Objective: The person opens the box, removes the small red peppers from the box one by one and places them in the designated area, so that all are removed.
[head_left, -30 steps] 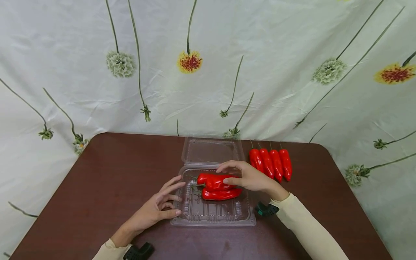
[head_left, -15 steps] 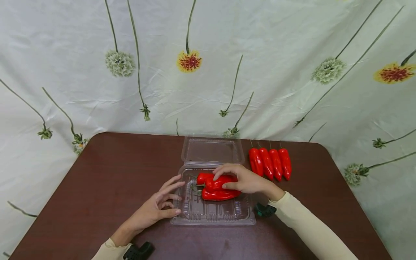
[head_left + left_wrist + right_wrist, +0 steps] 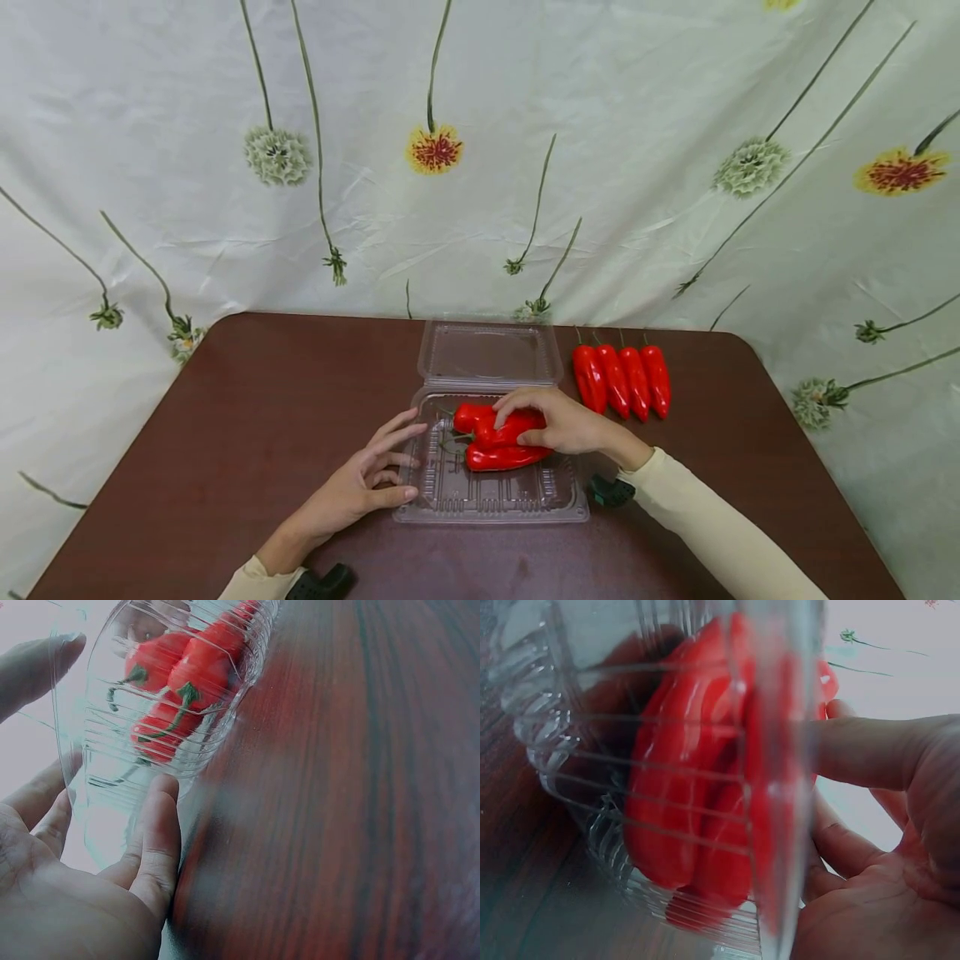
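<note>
While the left hand [image 3: 352, 485], fingers loosely spread, lay at the left edge of the box [image 3: 491, 510], the right hand [image 3: 561, 421] had its fingers curled round the middle pepper [image 3: 487, 435] of three inside; four more peppers [image 3: 613, 381] lay right, on the desk [image 3: 300, 400].

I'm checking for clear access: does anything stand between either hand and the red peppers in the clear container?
Nothing visible blocks the right hand: it grips the middle red pepper inside from above, the lid lying folded back. Between the left hand and the peppers stands the container's clear side wall.
</note>
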Demonstrator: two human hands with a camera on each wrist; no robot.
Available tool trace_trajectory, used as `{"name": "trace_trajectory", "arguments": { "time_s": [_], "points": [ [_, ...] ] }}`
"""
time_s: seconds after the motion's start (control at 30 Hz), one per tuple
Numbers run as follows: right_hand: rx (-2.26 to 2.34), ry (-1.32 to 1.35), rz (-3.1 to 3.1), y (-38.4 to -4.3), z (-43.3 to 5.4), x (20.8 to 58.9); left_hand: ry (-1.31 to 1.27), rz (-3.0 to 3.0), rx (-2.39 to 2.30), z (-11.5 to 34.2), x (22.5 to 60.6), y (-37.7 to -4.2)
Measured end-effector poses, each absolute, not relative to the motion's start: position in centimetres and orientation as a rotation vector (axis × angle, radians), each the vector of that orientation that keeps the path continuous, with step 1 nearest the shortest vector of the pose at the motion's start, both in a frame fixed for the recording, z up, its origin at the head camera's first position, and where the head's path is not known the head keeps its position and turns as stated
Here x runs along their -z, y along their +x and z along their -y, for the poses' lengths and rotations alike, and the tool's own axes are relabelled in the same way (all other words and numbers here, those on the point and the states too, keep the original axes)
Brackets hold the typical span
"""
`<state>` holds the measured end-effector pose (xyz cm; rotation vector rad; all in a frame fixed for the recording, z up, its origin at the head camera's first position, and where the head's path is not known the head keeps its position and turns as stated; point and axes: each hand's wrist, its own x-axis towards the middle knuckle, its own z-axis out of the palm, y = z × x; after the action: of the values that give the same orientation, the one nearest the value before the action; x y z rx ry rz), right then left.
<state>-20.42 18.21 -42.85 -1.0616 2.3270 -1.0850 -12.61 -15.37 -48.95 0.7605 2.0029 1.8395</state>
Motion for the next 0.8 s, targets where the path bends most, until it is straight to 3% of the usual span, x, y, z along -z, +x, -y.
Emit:
{"name": "trace_trajectory", "arguments": {
  "time_s": [0.8],
  "points": [
    [0.99, -1.129, -2.401, -20.07, -17.94, 42.76, 0.734, -2.014, -1.824, 15.3, 48.98, -12.52]
  ]
}}
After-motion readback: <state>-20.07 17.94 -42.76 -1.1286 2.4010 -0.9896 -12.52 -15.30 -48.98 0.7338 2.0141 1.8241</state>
